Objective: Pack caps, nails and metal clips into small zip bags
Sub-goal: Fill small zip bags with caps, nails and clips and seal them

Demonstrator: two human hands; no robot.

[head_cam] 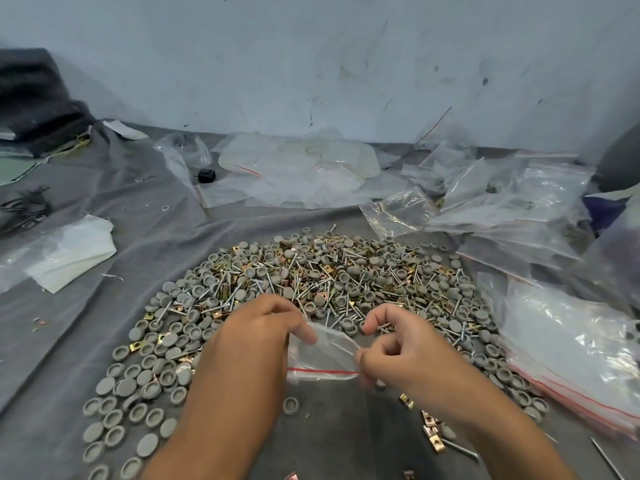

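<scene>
A small clear zip bag (322, 358) with a red seal line hangs between my two hands, just above the grey cloth. My left hand (256, 337) pinches its left upper edge. My right hand (398, 355) pinches its right edge, with its other fingers curled. The bag looks empty, though I cannot tell for sure. Beyond the hands spreads a wide heap of grey round caps (138, 386), silver nails (298, 282) and brass-coloured metal clips (433, 431), all mixed together.
A stack of zip bags with red seals (571, 358) lies at the right. More loose clear bags (301, 168) lie at the back by the wall. White folded plastic (69, 254) sits on the left of the grey cloth (104, 188).
</scene>
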